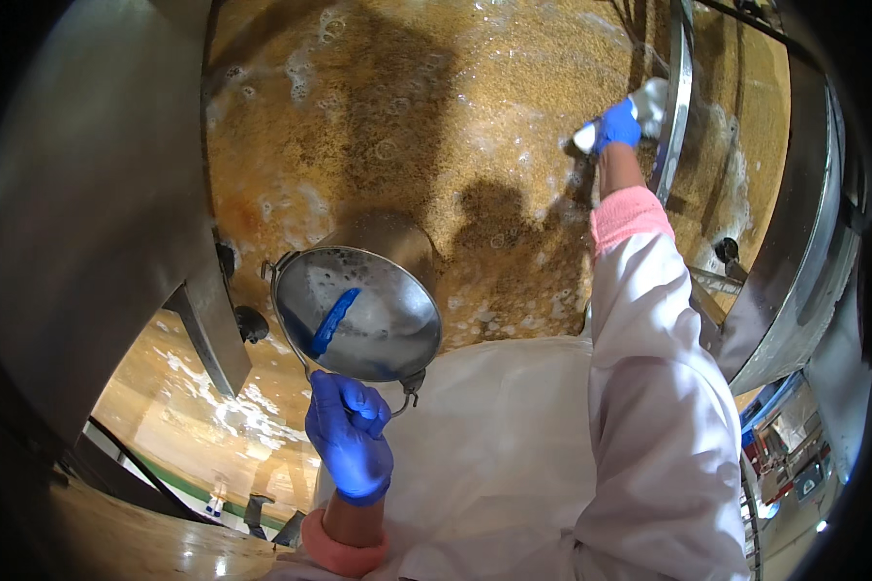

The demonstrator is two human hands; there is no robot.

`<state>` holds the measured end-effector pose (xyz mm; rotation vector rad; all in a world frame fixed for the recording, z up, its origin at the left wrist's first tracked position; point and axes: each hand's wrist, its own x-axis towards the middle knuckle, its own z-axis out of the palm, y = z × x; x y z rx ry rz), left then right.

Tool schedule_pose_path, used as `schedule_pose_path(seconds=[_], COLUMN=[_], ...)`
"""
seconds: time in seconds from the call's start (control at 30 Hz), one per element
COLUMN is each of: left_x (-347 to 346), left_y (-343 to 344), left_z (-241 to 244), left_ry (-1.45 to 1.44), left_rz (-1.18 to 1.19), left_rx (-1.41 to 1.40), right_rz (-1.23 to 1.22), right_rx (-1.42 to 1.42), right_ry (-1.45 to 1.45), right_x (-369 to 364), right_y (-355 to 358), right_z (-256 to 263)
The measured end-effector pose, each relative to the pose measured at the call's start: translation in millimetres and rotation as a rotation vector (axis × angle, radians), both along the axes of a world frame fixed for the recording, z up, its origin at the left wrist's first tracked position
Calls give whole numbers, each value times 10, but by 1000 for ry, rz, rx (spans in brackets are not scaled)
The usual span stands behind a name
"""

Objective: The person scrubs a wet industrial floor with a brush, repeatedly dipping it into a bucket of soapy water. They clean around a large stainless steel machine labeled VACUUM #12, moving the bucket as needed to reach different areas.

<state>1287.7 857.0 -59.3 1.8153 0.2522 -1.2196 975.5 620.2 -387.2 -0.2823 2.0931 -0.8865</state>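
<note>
My left hand (350,436), in a blue glove, is closed around the wire handle of a metal bucket (407,319). The bucket's mouth faces up towards me. Inside lies a blue streak (336,321); I cannot tell whether it is an object or a reflection. Whether the bucket rests on the floor is unclear. Stretched out at the upper right, my gloved right hand (618,127) grips a scrub brush (586,138) by its white handle. The brush's pale head (651,105) is beside an upright-looking metal bar (676,109), partly behind it.
Wet, speckled brown flooring (509,94) with soap suds spreads ahead. A large metal panel (102,167) stands at the left, with a metal leg (214,341) below. Curved metal framing (792,240) lines the right side. Dark round feet (251,324) touch the floor.
</note>
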Motion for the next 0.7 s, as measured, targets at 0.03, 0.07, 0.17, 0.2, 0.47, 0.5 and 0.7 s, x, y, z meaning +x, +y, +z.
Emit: schedule_pose_path(seconds=[0.03, 0.07, 0.17, 0.2, 0.47, 0.5, 0.7], left_x=[10, 20, -29, -56, 37, 43, 85], left_y=[4, -1, -28, -39, 110, 128, 305], left_z=[12, 17, 23, 4, 47, 53, 63], left_ry=[2, -15, -12, 6, -61, -77, -178], left_rz=[-9, -11, -30, -44, 10, 19, 44], left_rx=[6, 25, 49, 29, 44, 47, 85], right_rz=[58, 346, 1007, 1379, 1026, 797, 1771], right_rx=[-106, 64, 127, 25, 13, 121, 80], right_ry=[-44, 1, 66, 197, 147, -69, 202], right_x=[268, 604, 1671, 1797, 1215, 1203, 1929], right_y=[-124, -198, 0, 75, -319, -353, 1153], right_z=[70, 163, 272, 74, 500, 615, 343])
